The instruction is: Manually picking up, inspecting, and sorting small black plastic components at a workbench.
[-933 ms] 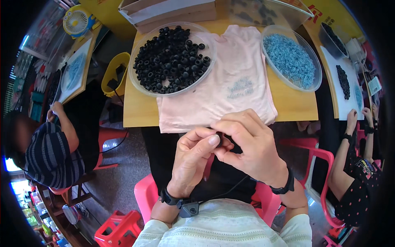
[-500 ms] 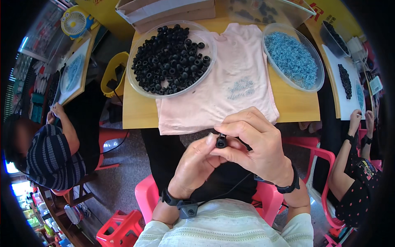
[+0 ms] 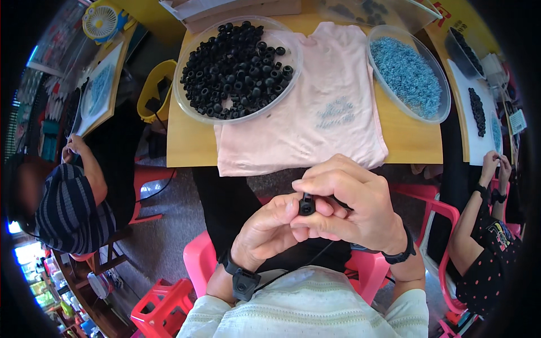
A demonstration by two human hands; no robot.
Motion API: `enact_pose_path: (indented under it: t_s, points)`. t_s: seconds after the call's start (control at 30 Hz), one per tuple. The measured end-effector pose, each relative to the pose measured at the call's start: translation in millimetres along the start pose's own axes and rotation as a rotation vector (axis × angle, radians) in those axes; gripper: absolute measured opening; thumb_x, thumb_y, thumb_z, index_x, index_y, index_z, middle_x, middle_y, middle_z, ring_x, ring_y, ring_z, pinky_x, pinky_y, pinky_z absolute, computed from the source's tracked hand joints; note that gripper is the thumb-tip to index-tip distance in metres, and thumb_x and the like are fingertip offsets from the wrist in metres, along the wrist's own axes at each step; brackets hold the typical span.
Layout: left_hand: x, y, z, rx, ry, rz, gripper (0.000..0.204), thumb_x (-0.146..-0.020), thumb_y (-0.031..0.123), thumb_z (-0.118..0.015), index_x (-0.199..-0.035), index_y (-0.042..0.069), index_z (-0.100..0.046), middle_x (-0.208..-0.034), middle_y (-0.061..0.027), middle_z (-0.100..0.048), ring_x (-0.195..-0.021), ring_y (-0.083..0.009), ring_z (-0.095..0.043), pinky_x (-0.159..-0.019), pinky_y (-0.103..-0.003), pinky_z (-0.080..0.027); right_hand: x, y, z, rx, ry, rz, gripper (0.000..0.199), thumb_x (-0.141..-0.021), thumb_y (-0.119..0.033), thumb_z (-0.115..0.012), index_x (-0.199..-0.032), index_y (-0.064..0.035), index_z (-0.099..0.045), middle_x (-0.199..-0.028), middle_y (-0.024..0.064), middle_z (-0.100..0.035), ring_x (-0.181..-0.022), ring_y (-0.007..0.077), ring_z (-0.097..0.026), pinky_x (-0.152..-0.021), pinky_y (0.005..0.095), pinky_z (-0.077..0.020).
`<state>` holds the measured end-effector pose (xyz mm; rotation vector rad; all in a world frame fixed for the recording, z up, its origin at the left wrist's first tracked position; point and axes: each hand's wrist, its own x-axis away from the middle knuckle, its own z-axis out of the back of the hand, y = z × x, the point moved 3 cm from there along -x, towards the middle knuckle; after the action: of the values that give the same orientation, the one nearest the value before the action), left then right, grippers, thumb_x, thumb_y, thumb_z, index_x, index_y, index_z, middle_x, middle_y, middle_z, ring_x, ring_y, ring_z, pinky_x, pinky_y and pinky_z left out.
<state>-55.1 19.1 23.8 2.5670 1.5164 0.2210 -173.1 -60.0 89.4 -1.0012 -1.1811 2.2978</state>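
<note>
A small black plastic piece with a round hole sits between my two hands, just in front of the table's near edge. My left hand pinches it from the left with thumb and fingers. From the right and above, my right hand closes its thumb and index finger on the same piece; its other fingers are curled behind. On the table, a clear oval tub holds a heap of black plastic parts. A pink cloth lies under that tub, with small pale-blue springs scattered on it.
Another clear tub at the right holds many blue springs. Behind stand a cardboard box and a transparent bin. Co-workers sit on both sides, at the left in a striped top. A red stool stands at lower left.
Both hands have shifted slightly down and right relative to the picture, still gripping the black piece. The table appears a little higher in view.
</note>
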Motion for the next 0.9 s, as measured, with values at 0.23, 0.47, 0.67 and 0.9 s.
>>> enact_pose_path:
  t_s: [0.23, 0.47, 0.67, 0.9]
  points:
    - [20, -7, 12, -0.034, 0.289, -0.065, 0.033, -0.089, 0.035, -0.065, -0.098, 0.003, -0.066, -0.096, -0.0037, -0.064, -0.081, -0.0094, -0.056, -0.075, -0.024, -0.045, 11, -1, -8, -0.060, -0.010, 0.052, 0.037, -0.070, -0.001, -0.073, -0.104, 0.0032, -0.061, -0.090, 0.0132, -0.062, -0.081, 0.0271, -0.061, -0.068, 0.0318, -0.0517]
    - [12, -6, 8, -0.099, 0.294, -0.137, 0.038, -0.088, 0.037, -0.064, -0.100, 0.001, -0.065, -0.098, -0.0073, -0.064, -0.091, -0.0145, -0.059, -0.082, -0.027, -0.047, 20, 5, -12, -0.022, 0.085, 0.070, 0.042, -0.073, -0.017, -0.079, -0.107, 0.0011, -0.062, -0.095, 0.0097, -0.065, -0.066, 0.0138, -0.055, -0.060, 0.0254, -0.0483]
    - [8, 3, 1, -0.130, 0.186, -0.144, 0.041, -0.088, 0.037, -0.064, -0.103, -0.001, -0.065, -0.105, -0.0124, -0.064, -0.103, -0.0232, -0.060, -0.094, -0.034, -0.046, 14, 1, -6, -0.005, 0.063, 0.006, 0.044, -0.074, -0.019, -0.079, -0.110, -0.0010, -0.062, -0.096, 0.0087, -0.065, -0.066, 0.0134, -0.056, -0.061, 0.0259, -0.0494]
    - [12, 2, 0, -0.117, 0.264, -0.154, 0.040, -0.091, 0.035, -0.062, -0.109, 0.000, -0.061, -0.109, -0.0090, -0.062, -0.104, -0.0206, -0.059, -0.094, -0.035, -0.046, 6, -11, -3, 0.247, 0.066, 0.097, 0.040, -0.072, -0.019, -0.074, -0.105, 0.0001, -0.061, -0.092, 0.0082, -0.059, -0.078, 0.0211, -0.056, -0.070, 0.0306, -0.0494]
